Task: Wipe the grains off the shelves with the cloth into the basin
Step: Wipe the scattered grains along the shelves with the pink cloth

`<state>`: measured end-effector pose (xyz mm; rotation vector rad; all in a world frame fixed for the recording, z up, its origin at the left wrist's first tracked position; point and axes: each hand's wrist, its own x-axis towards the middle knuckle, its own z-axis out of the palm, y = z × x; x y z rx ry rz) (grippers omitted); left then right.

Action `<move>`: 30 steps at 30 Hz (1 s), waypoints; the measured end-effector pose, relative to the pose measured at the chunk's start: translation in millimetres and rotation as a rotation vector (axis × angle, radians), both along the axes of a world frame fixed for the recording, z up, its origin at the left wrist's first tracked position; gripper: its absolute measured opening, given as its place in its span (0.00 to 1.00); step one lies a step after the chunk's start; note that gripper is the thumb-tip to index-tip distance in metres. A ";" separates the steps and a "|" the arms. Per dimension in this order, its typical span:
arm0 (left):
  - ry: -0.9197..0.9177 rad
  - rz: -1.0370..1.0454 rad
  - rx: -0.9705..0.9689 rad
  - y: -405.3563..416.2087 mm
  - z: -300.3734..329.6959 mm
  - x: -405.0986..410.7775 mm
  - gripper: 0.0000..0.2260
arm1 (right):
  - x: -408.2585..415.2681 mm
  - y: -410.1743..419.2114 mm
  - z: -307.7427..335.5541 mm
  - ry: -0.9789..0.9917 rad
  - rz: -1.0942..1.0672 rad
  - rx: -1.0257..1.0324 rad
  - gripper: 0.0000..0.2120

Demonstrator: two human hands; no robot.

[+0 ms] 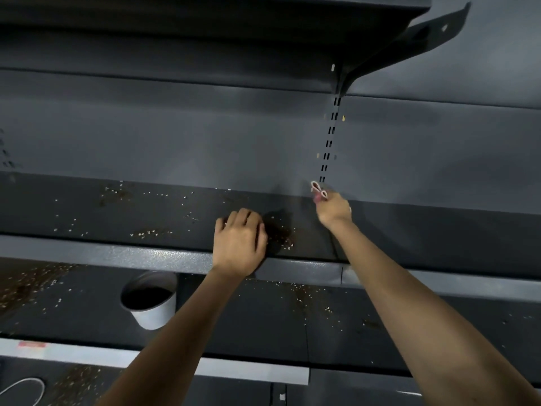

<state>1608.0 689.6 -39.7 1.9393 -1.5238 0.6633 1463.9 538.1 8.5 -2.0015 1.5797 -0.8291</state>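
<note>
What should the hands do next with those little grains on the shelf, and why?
Probably bring the right hand, which pinches a small pink-and-white thing at the back of the shelf, down to the grain pile beside the left hand. Grains dot the shelf, and the basin waits on the level below.

A dark grey back panel (175, 127) carries a slotted upright strip (329, 142), its paired slots running in a slightly slanted line. At the strip's top, an angled metal bracket (409, 39) with a small hole reaches up and right. A pale spot (333, 67) sits just left of the strip's top, and a yellow speck (343, 118) lies just right of its slots. Far below and left of the strip are a red label (31, 344) and a white cord loop (26, 388). A small white tag (282, 397) shows well below the strip.
</note>
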 end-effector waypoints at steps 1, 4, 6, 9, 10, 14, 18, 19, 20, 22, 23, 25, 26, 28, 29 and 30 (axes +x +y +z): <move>0.001 0.005 0.004 -0.3 0.2 -0.1 0.14 | -2.0 0.9 -6.1 0.066 0.006 0.028 0.15; 0.007 -0.008 0.024 -0.1 1.0 -1.4 0.14 | 1.7 6.1 -22.8 0.103 0.122 0.095 0.12; 0.014 -0.016 0.037 -0.4 1.6 -1.2 0.14 | 11.0 8.6 -21.0 0.067 0.226 0.120 0.13; 0.014 -0.013 0.053 -0.8 1.3 -1.5 0.14 | 25.3 15.5 -5.9 -0.209 0.410 0.255 0.14; 0.015 -0.012 0.058 -0.8 1.1 -1.3 0.13 | 26.9 13.6 -1.7 -0.253 0.427 0.233 0.13; 0.049 -0.034 0.099 -3.4 0.1 -0.8 0.15 | 13.5 -24.7 -1.1 -0.261 0.132 0.093 0.15; 0.119 0.001 0.193 -5.2 2.2 -1.5 0.16 | -11.8 -31.9 -18.4 0.098 -0.113 0.092 0.16; 0.129 0.015 0.229 -5.8 2.8 -1.1 0.15 | -10.8 -27.9 -23.0 0.151 -0.062 0.078 0.16; 0.133 0.025 0.259 -6.0 3.3 -1.0 0.15 | -7.7 -22.0 -25.7 0.166 0.006 0.062 0.15; 0.134 0.031 0.292 -6.1 4.8 -1.9 0.15 | -0.9 -11.6 -24.3 0.083 0.138 0.105 0.14; 0.132 0.034 0.298 -6.2 5.7 -2.4 0.16 | 2.1 -8.8 -20.8 -0.017 0.198 0.168 0.14; 0.129 0.042 0.305 -5.5 6.3 -3.2 0.16 | 6.9 -3.1 -11.8 -0.199 0.291 0.265 0.15; 0.129 0.041 0.308 -4.8 6.5 -3.6 0.16 | 8.0 -0.9 -7.2 -0.249 0.302 0.273 0.16; 0.128 0.037 0.313 -3.5 7.2 -3.7 0.16 | 9.4 -4.4 -2.8 -0.305 0.268 0.194 0.16; 0.129 0.034 0.315 -2.9 7.6 -3.9 0.16 | 8.3 -10.6 -3.3 -0.304 0.233 0.144 0.16; 0.130 0.029 0.318 -2.7 7.9 -3.9 0.16 | 5.9 -16.6 -4.7 -0.282 0.190 0.107 0.15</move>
